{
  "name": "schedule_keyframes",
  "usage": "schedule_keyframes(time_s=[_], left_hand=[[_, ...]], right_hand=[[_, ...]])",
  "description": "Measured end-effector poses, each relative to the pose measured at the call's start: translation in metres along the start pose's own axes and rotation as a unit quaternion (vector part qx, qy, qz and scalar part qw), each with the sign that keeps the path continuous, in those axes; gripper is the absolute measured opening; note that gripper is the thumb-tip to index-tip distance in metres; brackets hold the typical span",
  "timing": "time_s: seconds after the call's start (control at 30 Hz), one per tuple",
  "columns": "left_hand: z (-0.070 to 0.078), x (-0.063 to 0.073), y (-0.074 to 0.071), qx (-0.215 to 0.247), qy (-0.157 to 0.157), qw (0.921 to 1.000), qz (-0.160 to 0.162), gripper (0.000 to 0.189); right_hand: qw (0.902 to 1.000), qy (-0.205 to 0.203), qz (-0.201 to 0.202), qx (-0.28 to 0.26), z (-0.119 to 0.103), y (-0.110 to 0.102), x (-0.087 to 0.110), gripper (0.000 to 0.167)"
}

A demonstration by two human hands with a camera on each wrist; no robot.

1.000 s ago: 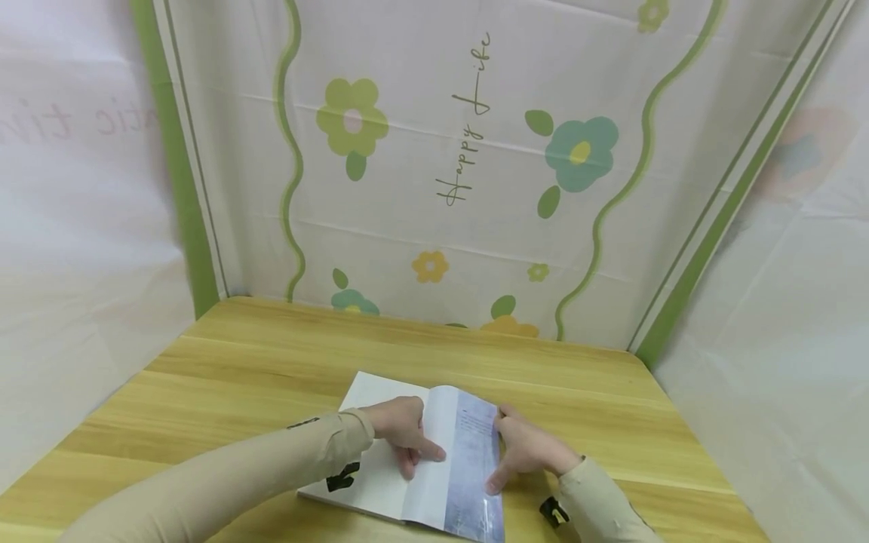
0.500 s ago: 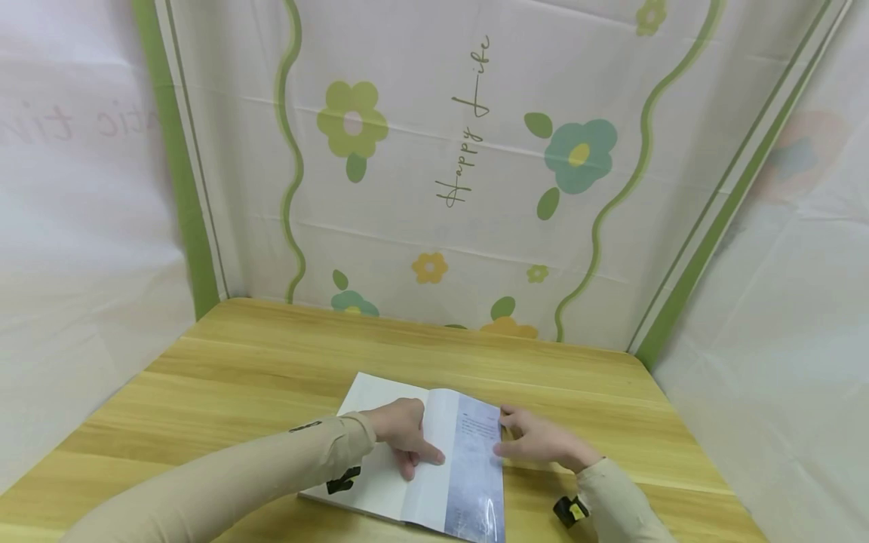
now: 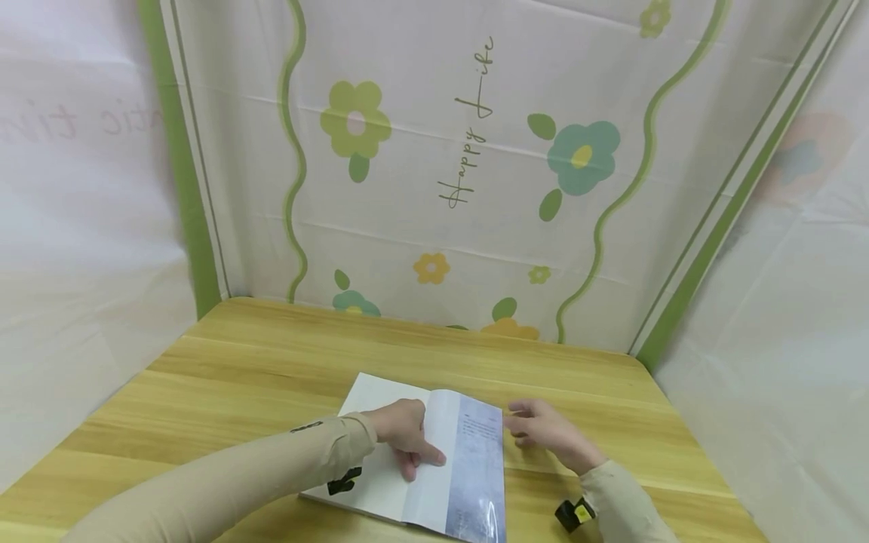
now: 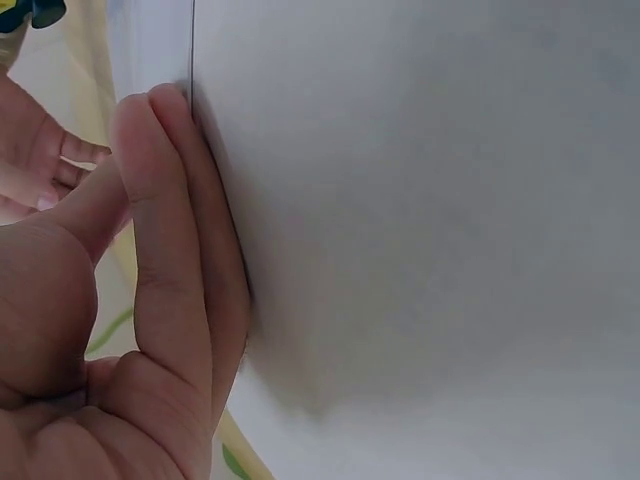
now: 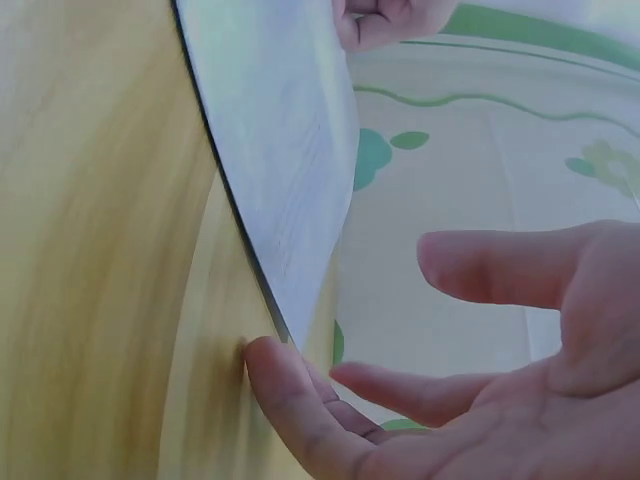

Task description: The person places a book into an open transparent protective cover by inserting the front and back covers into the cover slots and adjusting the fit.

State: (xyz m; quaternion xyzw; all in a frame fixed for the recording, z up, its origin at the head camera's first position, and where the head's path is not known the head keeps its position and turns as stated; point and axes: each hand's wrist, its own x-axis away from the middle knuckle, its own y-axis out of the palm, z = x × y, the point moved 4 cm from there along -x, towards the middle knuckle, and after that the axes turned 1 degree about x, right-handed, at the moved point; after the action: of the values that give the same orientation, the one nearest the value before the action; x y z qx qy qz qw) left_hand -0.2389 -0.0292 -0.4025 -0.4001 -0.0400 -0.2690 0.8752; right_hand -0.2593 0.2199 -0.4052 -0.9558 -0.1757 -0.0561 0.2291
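Note:
An open book (image 3: 380, 494) lies on the table, its left side a blank white page. On its right side is a glossy lavender-blue page (image 3: 475, 475) with small printed lines near the top. My left hand (image 3: 407, 437) presses on the white page beside the fold; in the left wrist view its straight fingers (image 4: 165, 230) lie along the dark line of the page edge. My right hand (image 3: 548, 434) is at the book's far right corner, fingers spread and thumb off the page. In the right wrist view one fingertip (image 5: 270, 355) is right at that corner.
The wooden table (image 3: 271, 339) reaches back to a white curtain (image 3: 407, 173) printed with flowers. White cloth also hangs at the left (image 3: 81, 226) and right (image 3: 781, 339). Each sleeved wrist carries a small black mount (image 3: 573, 514).
My right hand has let its thumb lift off the blue page and has shifted right, out to the book's far right corner. The left hand and the book have stayed put.

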Motion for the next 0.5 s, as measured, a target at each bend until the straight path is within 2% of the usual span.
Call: schedule_keyframes(time_s=[0.17,0.4,0.5], left_hand=[[0.0008,-0.0001,0.0004,-0.001,-0.002,1.0,0.001,0.038],[-0.0001,-0.0012,0.0,-0.008,-0.01,0.9999,0.007,0.04],[-0.0007,-0.0023,0.0007,-0.011,-0.01,0.9999,0.007,0.04]], right_hand=[[0.9982,0.009,-0.031,-0.051,0.0045,-0.0017,-0.0001,0.061],[0.9887,0.018,-0.084,-0.122,0.0083,0.0001,-0.0037,0.065],[0.9855,0.025,-0.096,-0.138,0.0086,0.0016,-0.0051,0.06]])
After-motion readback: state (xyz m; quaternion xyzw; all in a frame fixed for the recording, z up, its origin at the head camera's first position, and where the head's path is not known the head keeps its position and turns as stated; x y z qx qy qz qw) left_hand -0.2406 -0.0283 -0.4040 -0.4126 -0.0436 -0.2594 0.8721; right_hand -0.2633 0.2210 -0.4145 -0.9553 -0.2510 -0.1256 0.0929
